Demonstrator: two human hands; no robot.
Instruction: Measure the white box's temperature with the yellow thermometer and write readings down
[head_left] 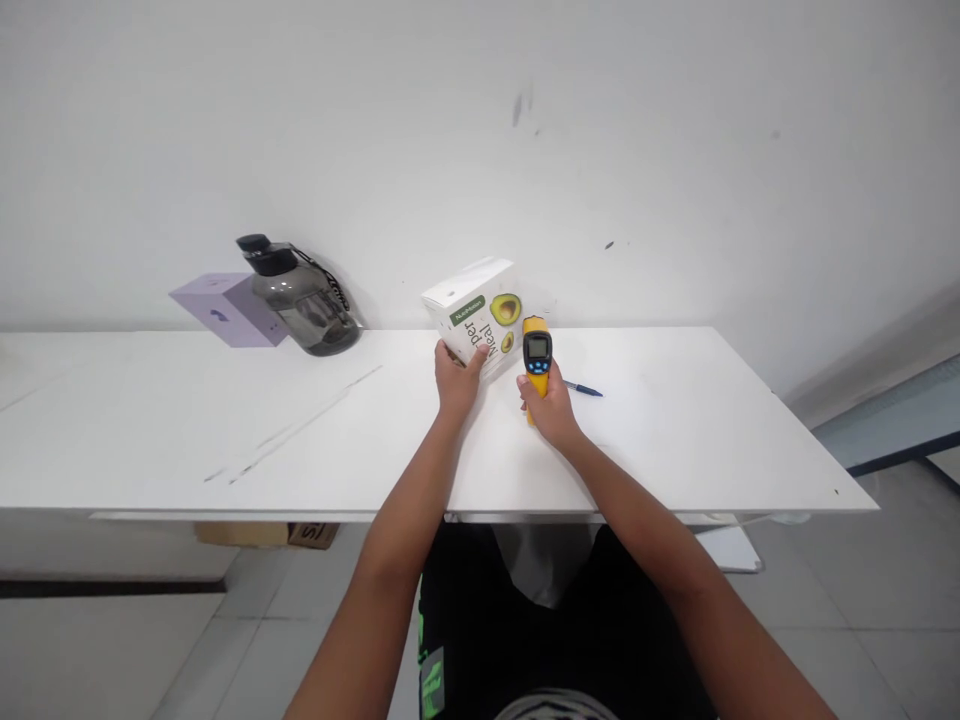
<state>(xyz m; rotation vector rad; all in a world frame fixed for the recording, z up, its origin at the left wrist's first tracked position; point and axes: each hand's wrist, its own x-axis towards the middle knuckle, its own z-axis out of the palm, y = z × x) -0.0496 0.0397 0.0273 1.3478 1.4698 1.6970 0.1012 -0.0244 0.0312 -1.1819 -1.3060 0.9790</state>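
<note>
My left hand (pixel 457 380) grips the lower part of a white carton (pixel 480 305) printed with avocados and a green label. The carton is tilted, and its bottom is partly hidden by the hand. Just to its right, my right hand (pixel 553 405) is wrapped round the handle of a yellow and black infrared thermometer (pixel 538 348). Its small screen and blue buttons face me, while the front end points away toward the wall. A dark blue pen (pixel 585 389) lies on the table, partly hidden behind the right hand.
On the left of the white table (pixel 300 440), a grey bottle (pixel 307 305) with a black lid leans by a lilac box (pixel 225 310). A white wall (pixel 637 150) rises behind. Below the table are a cardboard box (pixel 244 534) and a white flat object (pixel 729 549).
</note>
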